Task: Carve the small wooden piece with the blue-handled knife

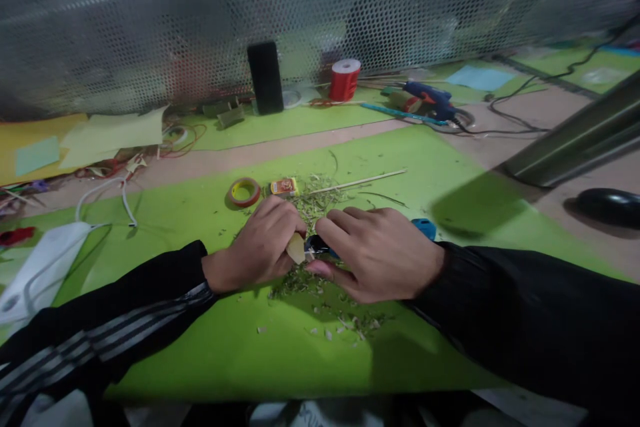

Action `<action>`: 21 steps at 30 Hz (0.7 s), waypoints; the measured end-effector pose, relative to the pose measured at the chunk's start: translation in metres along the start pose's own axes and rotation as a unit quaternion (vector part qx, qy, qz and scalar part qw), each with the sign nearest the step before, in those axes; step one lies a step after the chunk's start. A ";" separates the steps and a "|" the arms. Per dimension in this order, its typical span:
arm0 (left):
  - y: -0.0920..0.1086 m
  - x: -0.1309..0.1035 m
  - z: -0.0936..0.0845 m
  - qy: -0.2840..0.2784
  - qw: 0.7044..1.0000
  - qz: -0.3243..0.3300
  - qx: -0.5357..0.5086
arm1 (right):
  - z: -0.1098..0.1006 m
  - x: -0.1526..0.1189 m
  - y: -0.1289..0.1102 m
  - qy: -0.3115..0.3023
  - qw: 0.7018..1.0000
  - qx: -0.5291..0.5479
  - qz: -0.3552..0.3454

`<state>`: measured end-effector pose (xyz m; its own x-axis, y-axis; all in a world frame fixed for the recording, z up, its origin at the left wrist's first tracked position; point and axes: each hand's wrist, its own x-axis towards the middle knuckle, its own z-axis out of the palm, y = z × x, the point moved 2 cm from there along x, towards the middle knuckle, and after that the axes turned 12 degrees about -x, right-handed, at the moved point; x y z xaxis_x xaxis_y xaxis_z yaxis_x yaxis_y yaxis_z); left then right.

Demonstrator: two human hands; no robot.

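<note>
My left hand (265,240) is closed around a pale yellowish piece (296,249), which looks like wood; most of it is hidden in the fist. In my right hand (375,250) is a knife (316,244) with a dark front and a blue handle end showing past the knuckles. The blade end touches or almost touches the pale piece. Under and around both hands lie many shavings (320,287) on a green mat (210,340). A thin stick (365,180) lies just beyond the hands.
Close beyond the hands are a roll of tape (243,192) and a small box (284,187). Farther back stand a phone (265,77), a red spool (345,81) and a glue gun (433,100). A power strip (45,270) is left; a metal cylinder (575,133) and black mouse (609,207) are right.
</note>
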<state>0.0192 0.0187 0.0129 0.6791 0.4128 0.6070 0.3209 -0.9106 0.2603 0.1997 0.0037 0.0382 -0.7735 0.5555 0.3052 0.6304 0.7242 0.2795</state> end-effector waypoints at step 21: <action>0.001 -0.001 0.000 0.012 0.999 -0.021 0.046 | -0.002 0.000 0.004 -0.113 0.993 0.027 0.026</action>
<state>0.0190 0.0169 0.0120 0.6476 0.4488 0.6157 0.4091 -0.8866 0.2160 0.2020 0.0058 0.0412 -0.7391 0.6655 0.1039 0.6697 0.7097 0.2185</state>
